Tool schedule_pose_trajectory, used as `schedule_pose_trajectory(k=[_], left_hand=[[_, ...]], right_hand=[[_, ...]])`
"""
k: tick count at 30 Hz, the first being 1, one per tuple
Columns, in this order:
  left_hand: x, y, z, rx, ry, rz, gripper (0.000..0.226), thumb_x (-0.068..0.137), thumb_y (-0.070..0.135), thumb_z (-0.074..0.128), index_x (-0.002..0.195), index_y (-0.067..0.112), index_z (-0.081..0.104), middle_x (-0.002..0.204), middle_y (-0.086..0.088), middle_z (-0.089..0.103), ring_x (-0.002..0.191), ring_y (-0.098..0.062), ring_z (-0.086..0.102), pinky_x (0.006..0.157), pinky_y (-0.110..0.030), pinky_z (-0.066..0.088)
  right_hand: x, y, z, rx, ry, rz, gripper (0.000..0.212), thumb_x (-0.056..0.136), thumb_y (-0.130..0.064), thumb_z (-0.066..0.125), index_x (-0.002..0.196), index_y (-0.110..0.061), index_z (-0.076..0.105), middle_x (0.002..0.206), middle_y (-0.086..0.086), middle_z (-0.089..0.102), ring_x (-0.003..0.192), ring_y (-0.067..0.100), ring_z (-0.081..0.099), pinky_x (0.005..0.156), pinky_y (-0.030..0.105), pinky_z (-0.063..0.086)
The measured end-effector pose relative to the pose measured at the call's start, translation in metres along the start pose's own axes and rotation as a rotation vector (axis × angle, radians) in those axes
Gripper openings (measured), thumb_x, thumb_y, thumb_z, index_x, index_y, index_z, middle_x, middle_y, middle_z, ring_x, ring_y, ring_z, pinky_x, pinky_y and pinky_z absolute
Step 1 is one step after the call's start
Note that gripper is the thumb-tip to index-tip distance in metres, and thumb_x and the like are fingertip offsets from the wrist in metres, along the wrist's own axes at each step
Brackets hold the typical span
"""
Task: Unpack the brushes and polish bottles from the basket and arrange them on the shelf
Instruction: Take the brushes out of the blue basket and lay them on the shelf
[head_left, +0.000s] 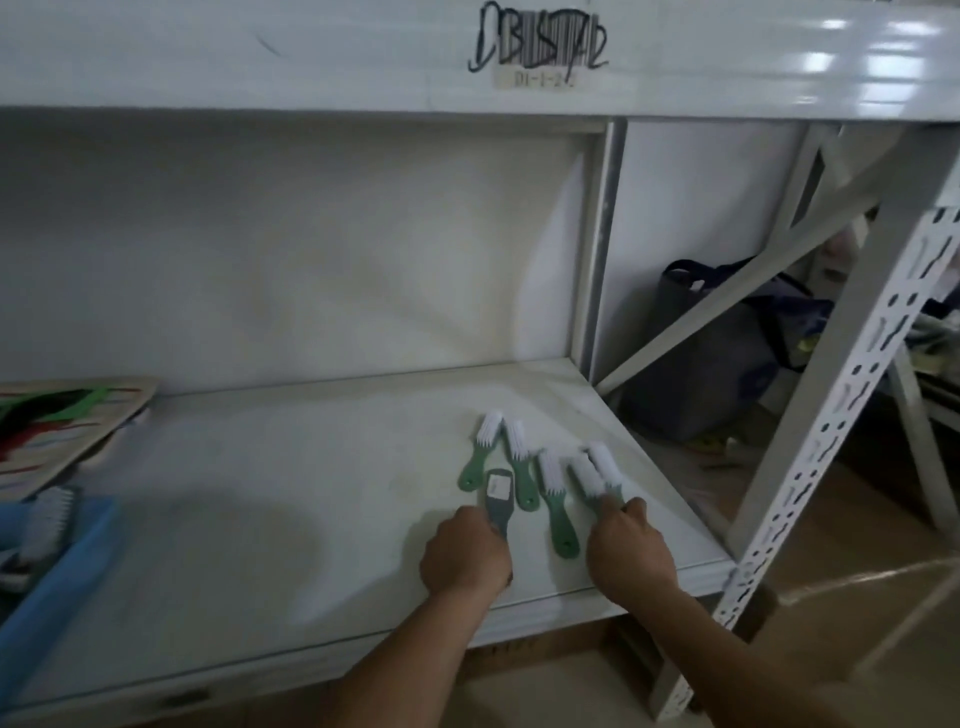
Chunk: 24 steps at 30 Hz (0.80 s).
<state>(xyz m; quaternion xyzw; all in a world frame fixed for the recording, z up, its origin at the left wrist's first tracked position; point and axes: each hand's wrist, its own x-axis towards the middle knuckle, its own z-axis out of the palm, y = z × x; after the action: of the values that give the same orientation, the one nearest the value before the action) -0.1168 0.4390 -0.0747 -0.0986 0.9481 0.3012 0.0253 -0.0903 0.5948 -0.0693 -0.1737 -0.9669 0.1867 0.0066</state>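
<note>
Lower right of frame, the left hand (466, 552) was closed around a grey-handled brush (498, 499), and the right hand (628, 545) pinched a green-handled white-bristle brush (589, 475) on the white shelf board (260, 493). Honestly, either could've bumped the crowded green brushes (556, 493) between them out of line.

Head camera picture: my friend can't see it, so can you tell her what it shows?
Two hands set brushes on a white shelf: the left hand holds a grey brush, and the right hand holds a green brush with white bristles. More green brushes lie between and behind them, and a blue basket sits far left.
</note>
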Motion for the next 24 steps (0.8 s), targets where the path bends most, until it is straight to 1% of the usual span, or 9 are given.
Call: schedule_pose_trajectory(k=[3,7,9,12,13,17,21,22,24], left_hand=[[0.015,0.007,-0.004,0.168,0.033,0.074,0.027,0.097,0.028,0.047,0.11,0.014,0.066,0.112,-0.01,0.07,0.101,-0.03,0.067,0.078,-0.035,0.053],[0.015,0.004,-0.006,0.2,0.04,0.165,0.023,0.097,0.02,0.049,0.108,0.011,0.066,0.109,-0.012,0.07,0.099,-0.031,0.068,0.078,-0.037,0.054],[0.006,-0.002,-0.011,0.311,0.125,0.278,0.014,0.093,0.013,0.058,0.102,0.009,0.068,0.096,-0.011,0.072,0.083,-0.028,0.071,0.069,-0.038,0.058],[0.005,-0.01,-0.018,0.494,0.084,0.358,0.021,0.058,0.005,0.089,0.071,0.007,0.074,0.058,-0.008,0.067,0.041,-0.022,0.064,0.037,-0.028,0.05],[0.006,-0.012,-0.016,0.533,0.093,0.366,0.02,0.058,0.005,0.089,0.072,0.006,0.074,0.059,-0.009,0.068,0.042,-0.022,0.064,0.037,-0.027,0.05],[0.003,-0.011,-0.001,0.399,0.107,0.438,0.025,0.093,0.008,0.056,0.116,0.007,0.065,0.106,-0.013,0.07,0.088,-0.029,0.07,0.074,-0.037,0.057],[-0.015,-0.007,-0.007,0.142,0.12,0.47,0.041,0.095,0.015,0.051,0.136,0.015,0.053,0.128,-0.009,0.065,0.097,-0.03,0.069,0.085,-0.039,0.057],[-0.019,-0.012,-0.015,0.103,0.12,0.473,0.045,0.095,0.015,0.049,0.14,0.017,0.049,0.128,-0.008,0.064,0.098,-0.03,0.068,0.085,-0.04,0.055],[-0.023,-0.027,-0.044,0.063,0.138,0.415,0.032,0.096,0.019,0.046,0.125,0.017,0.059,0.115,-0.01,0.067,0.097,-0.032,0.067,0.083,-0.041,0.052]], right_hand=[[0.009,-0.005,0.002,-0.094,-0.016,-0.049,0.042,0.094,-0.014,0.049,0.134,-0.012,0.04,0.13,0.014,0.043,0.111,0.03,0.057,0.093,0.042,0.049],[0.01,-0.007,0.006,-0.165,-0.016,-0.095,0.04,0.09,-0.011,0.054,0.129,-0.013,0.049,0.127,0.014,0.05,0.111,0.03,0.057,0.095,0.04,0.05],[0.011,-0.007,0.008,-0.154,-0.004,-0.094,0.037,0.089,-0.012,0.053,0.126,-0.013,0.052,0.125,0.013,0.052,0.109,0.031,0.058,0.094,0.04,0.051],[0.009,-0.007,0.01,-0.132,0.022,-0.091,0.036,0.089,-0.012,0.052,0.124,-0.014,0.055,0.122,0.012,0.054,0.108,0.03,0.058,0.094,0.04,0.051],[0.009,-0.007,0.01,-0.134,0.028,-0.093,0.036,0.089,-0.012,0.051,0.125,-0.014,0.055,0.122,0.012,0.054,0.109,0.03,0.057,0.095,0.04,0.051],[0.004,-0.007,0.009,-0.164,0.019,-0.123,0.04,0.09,-0.016,0.051,0.129,-0.014,0.051,0.131,0.011,0.052,0.118,0.028,0.05,0.101,0.039,0.047],[-0.006,-0.017,0.002,-0.178,0.13,-0.171,0.04,0.088,-0.021,0.059,0.128,-0.017,0.052,0.135,0.009,0.049,0.119,0.024,0.049,0.1,0.037,0.047],[-0.009,-0.026,0.001,-0.163,0.157,-0.19,0.04,0.088,-0.02,0.06,0.127,-0.017,0.054,0.134,0.009,0.051,0.118,0.023,0.05,0.099,0.037,0.048],[-0.017,-0.056,0.003,-0.089,0.169,-0.25,0.039,0.088,-0.016,0.059,0.126,-0.016,0.058,0.13,0.01,0.056,0.116,0.024,0.054,0.096,0.037,0.049]])
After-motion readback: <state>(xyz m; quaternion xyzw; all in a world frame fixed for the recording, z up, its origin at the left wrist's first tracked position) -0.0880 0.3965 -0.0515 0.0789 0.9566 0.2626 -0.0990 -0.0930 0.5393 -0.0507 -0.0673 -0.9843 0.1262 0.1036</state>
